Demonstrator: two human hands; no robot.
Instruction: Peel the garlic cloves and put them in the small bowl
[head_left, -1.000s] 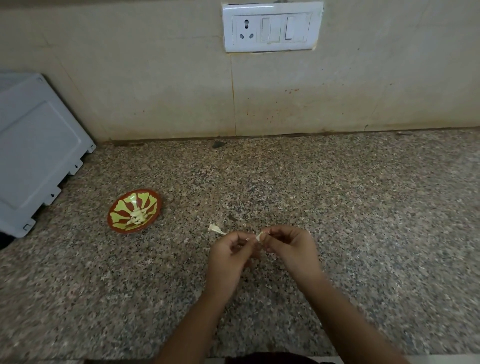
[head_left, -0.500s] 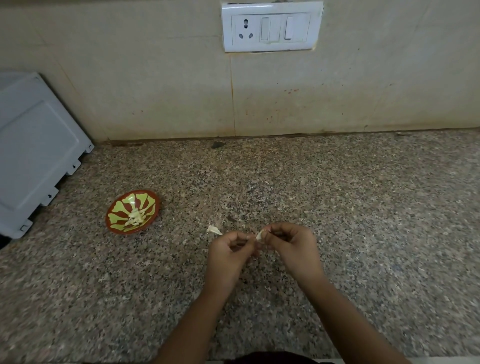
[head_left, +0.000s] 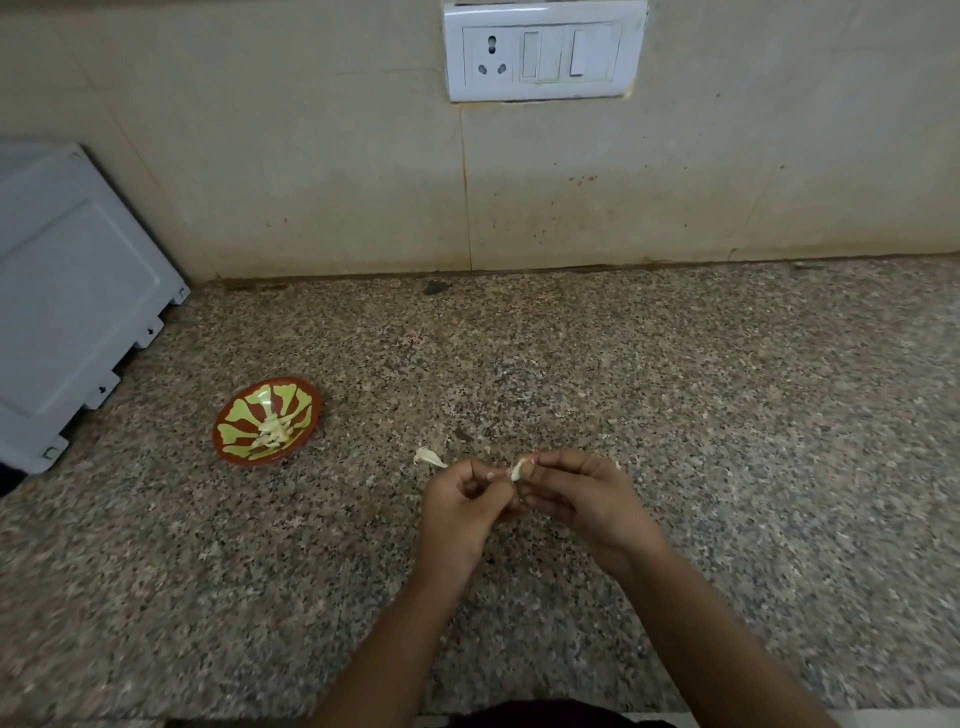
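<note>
"Pinching the garlic clove (head_left: 517, 469) between both hands, you are. Your right hand (head_left: 582, 499) has thumb and fingertip curled onto it, low over the tabletop (head_left: 675, 389), in front of you."

"And your left hand (head_left: 460, 506): fingers curled in, tips nipped at the near end of that clove. Whether on skin or flesh is too small to tell."

"Handling, quick. It's tiny and weighs next to nothing, so you need no force. I'd guess the flesh is firm and the skin papery and brittle, likely to tear off in flakes."

"Agreed. Once it's bare it probably turns slick and a bit sticky, so you could squirt it out of a hard pinch. Hold it by the fat middle with your right, and work the skin from the pointed tip with your left thumbnail."

"Don't crush it. Nail pressure is probably enough, and a bruised clove gets slippery."

"Drop-off: the small bowl (head_left: 306, 410) sits well to your left on the tabletop, with peeled cloves (head_left: 272, 432) already heaped in its middle. It's shallow, so lower the clove in rather than tossing it."

"A scrap of peel (head_left: 428, 457) lies just beyond your left hand. It's light stuff, so a sweep of your arm may scatter it."
</note>
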